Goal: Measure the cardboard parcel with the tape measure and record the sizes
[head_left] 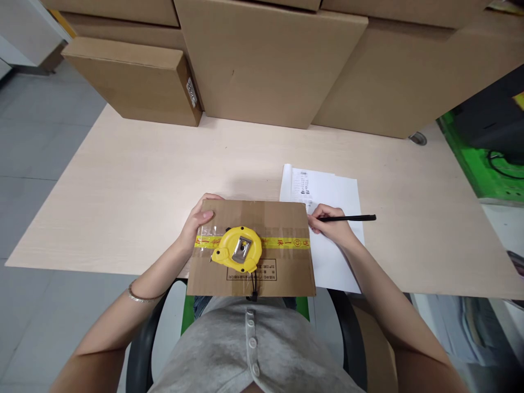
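Note:
A flat cardboard box (282, 267) sealed with yellow printed tape lies at the table's near edge, right in front of me. A yellow tape measure (238, 249) rests on top of it. My left hand (199, 221) grips the box's far left corner, fingers curled over the edge. My right hand (332, 225) is closed on a black pen (350, 218), its tip down on a white sheet of paper (338, 191) just to the right of the box.
Several large cardboard boxes (270, 65) are stacked along the back of the light wooden table (135, 185). A green bin (487, 164) stands at the right. A metal bracelet (141, 297) circles my left wrist. Grey floor lies to the left.

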`<act>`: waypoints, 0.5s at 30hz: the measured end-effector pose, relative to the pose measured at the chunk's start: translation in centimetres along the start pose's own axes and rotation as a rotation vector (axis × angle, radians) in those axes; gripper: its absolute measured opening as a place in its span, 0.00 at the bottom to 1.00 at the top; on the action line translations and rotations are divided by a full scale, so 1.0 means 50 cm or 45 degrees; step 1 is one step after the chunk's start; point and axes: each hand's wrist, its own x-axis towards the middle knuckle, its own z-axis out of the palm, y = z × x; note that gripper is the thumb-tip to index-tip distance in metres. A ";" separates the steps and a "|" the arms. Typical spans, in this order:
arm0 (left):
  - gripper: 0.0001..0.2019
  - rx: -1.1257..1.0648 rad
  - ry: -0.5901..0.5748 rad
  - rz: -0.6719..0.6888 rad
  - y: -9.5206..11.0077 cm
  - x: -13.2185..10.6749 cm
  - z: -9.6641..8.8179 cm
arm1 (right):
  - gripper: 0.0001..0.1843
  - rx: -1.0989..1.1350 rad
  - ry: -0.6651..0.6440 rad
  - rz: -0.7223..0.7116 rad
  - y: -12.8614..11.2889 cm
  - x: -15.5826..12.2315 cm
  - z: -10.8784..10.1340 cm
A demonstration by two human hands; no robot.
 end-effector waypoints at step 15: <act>0.20 0.016 0.008 -0.010 -0.002 -0.002 -0.001 | 0.21 -0.029 0.003 -0.004 0.008 -0.001 -0.003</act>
